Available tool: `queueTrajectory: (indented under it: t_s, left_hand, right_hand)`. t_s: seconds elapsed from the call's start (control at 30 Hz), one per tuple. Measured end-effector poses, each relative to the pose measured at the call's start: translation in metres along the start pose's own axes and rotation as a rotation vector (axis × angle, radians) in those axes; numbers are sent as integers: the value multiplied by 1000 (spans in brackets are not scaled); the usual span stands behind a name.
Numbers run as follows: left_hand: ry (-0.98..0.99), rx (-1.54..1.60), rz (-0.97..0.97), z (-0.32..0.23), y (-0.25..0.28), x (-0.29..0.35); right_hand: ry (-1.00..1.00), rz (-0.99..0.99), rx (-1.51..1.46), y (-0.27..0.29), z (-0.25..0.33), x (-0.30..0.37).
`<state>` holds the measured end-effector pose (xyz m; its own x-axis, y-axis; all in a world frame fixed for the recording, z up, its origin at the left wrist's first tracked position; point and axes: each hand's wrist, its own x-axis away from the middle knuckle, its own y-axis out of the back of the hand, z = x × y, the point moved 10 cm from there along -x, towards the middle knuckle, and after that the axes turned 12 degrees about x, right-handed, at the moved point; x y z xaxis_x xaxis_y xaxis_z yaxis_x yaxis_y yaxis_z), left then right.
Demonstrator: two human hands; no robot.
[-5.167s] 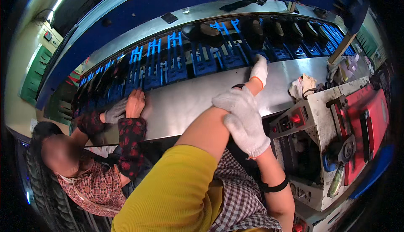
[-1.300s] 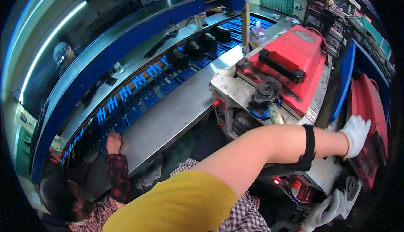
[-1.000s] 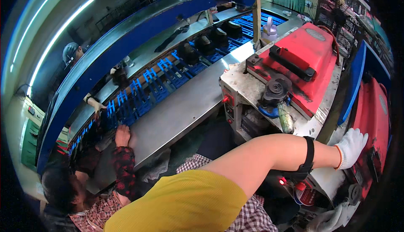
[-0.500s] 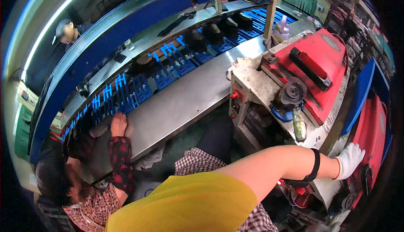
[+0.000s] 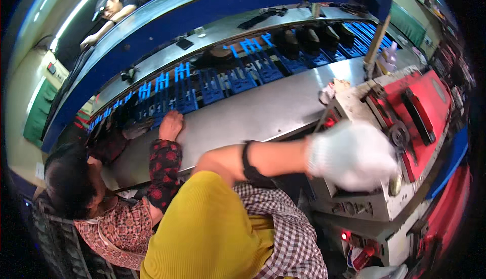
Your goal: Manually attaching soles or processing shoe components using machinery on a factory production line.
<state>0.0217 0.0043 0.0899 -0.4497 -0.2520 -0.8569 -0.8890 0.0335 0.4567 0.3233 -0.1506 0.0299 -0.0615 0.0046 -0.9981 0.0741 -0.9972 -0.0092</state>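
My left hand, in a white knitted glove, is smeared by motion, so its fingers and anything in them cannot be made out. The bare forearm with a black strap reaches rightward from a yellow sleeve. In this view the glove overlaps the front of a grimy pale machine with a red lid; whether it touches is unclear. A black handle runs along that lid, and a dark round knob stands beside it. At the bottom edge, a whitish shape looks like my right hand gloved, its fingers indistinct.
A steel-topped bench borders a line of blue slatted racks carrying dark shoes. At left a seated co-worker's hand rests on the bench. Another person leans in behind the blue beam. A second red-lidded machine stands lower right.
My left hand has swung from the lower red machine at far right, left to the front of the upper one. My view has shifted. The far person now reaches an arm out.
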Motion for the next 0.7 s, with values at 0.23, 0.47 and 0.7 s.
queueTrajectory:
  t_s: [0.23,0.47,0.7]
  left_hand:
    - [426,-766,483,51,147,172]
    - [681,-632,119,79,166,188]
    - [220,-331,-290,90,78,46]
  right_hand:
    - [33,388,-264,-101,70,-3]
    - [-455,1071,-525,-217,81,52]
    - [-989,1470,-926,-250,108,54]
